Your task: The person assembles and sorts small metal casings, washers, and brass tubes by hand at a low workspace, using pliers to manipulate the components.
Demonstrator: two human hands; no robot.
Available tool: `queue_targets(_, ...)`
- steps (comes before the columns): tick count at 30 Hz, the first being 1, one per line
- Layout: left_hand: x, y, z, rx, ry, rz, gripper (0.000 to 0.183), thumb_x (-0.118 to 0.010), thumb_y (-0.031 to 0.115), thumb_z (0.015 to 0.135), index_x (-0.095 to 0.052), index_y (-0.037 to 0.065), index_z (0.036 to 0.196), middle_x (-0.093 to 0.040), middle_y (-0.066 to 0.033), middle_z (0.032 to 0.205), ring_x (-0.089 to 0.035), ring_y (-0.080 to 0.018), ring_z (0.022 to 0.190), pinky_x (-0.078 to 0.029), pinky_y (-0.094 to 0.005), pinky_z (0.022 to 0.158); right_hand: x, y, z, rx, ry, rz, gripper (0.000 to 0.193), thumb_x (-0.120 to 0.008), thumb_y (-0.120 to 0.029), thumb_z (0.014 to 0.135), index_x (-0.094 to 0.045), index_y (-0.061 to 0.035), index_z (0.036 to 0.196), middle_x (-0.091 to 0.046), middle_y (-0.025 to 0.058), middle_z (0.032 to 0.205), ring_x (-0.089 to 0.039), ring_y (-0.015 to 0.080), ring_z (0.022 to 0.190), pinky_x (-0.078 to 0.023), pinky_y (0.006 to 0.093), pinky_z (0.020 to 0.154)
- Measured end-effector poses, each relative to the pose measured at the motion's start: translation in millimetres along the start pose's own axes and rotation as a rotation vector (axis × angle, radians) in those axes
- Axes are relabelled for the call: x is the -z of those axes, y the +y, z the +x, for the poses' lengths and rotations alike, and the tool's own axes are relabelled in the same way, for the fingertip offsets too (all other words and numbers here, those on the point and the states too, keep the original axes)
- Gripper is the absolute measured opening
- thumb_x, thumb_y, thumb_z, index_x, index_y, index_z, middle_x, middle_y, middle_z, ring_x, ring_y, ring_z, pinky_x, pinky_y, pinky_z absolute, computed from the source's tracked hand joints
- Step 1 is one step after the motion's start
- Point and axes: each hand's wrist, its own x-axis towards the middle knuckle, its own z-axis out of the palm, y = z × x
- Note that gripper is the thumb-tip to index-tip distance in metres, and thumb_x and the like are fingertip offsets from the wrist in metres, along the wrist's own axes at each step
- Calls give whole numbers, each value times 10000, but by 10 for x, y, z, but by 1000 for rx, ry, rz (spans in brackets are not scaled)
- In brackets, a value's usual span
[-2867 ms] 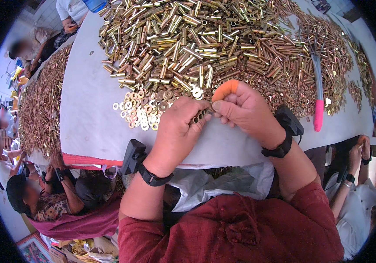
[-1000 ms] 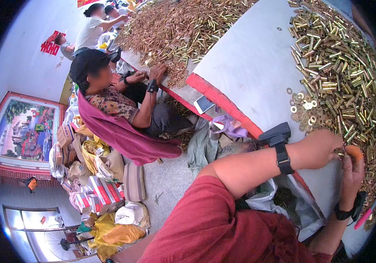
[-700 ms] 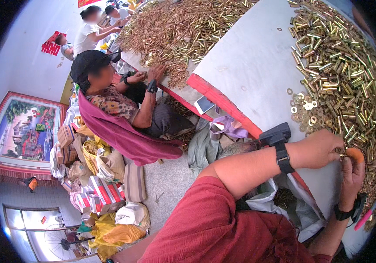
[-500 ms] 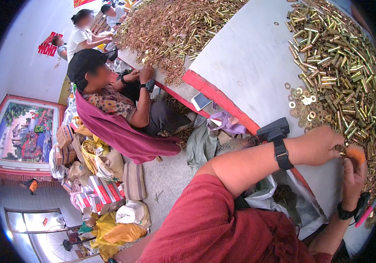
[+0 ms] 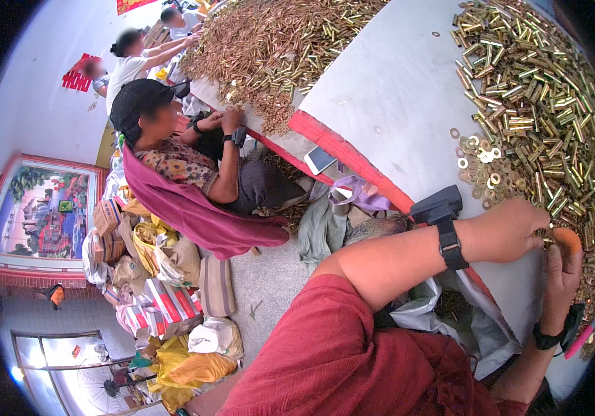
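My left hand (image 5: 509,229) and my right hand (image 5: 562,269) meet over the right side of the table, fingertips close together. Both are closed in a pinch around a small piece, mostly hidden by the fingers. An orange cover (image 5: 565,240) wraps one finger of my right hand. Just beyond my left hand lies a loose heap of flat brass washers (image 5: 481,168). A big pile of slim brass tubes (image 5: 526,104) spreads behind and beside both hands.
The white tabletop (image 5: 381,104) has a red edge (image 5: 342,149). A phone (image 5: 320,160) lies near that edge. At left a co-worker in a black cap (image 5: 138,104) handles small parts beside another brass pile (image 5: 277,48). Bags and boxes (image 5: 169,305) crowd the floor.
My hands have shifted very slightly right and remain pinched together. Farther back, a person in white has stretched their arms out toward the far pile.
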Motion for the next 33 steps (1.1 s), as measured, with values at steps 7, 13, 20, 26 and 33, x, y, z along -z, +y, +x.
queue_targets(7, 94, -15, -68, -5, 12, 75, 203, -650, 143, 845, -618, 30, 1011, -623, -191, 870, -616, -384, 834, -495, -432, 716, -228, -388, 93, 152, 4, -241, 123, -622, -111, 863, -642, -35, 958, -665, 92, 934, -633, 231, 843, -496, 328, 797)
queue_targets(13, 103, 67, -39, 177, 89, -121, 128, -620, 93, 908, -602, 19, 1010, -645, -65, 846, -610, -161, 774, -484, -299, 700, -148, -318, 66, -231, -43, 394, 151, -568, -168, 973, -602, -49, 1060, -596, -20, 901, -527, 39, 773, -438, 200, 672)
queue_targets(20, 58, 172, 5, 316, 112, -174, 82, -612, 51, 911, -599, 12, 982, -649, -81, 780, -619, -149, 728, -491, -286, 680, -149, -291, 77, -138, -154, 523, 207, -566, -209, 983, -592, -39, 1098, -600, -17, 923, -535, 54, 782, -448, 207, 701)
queue_targets(26, 37, 178, 31, 371, 96, -174, 82, -610, 57, 920, -601, 18, 992, -657, -62, 776, -609, -135, 705, -488, -270, 658, -115, -264, 72, -195, -172, 543, 214, -558, -220, 989, -596, -44, 1104, -603, -24, 889, -536, 59, 773, -450, 208, 709)
queue_targets(33, 43, 171, 10, 453, 99, -229, 79, -611, 44, 920, -603, 25, 997, -652, -38, 771, -572, -84, 658, -458, -235, 572, -165, -237, 77, -199, -184, 639, 257, -537, -274, 998, -593, -57, 1124, -604, -25, 881, -539, 49, 770, -444, 201, 670)
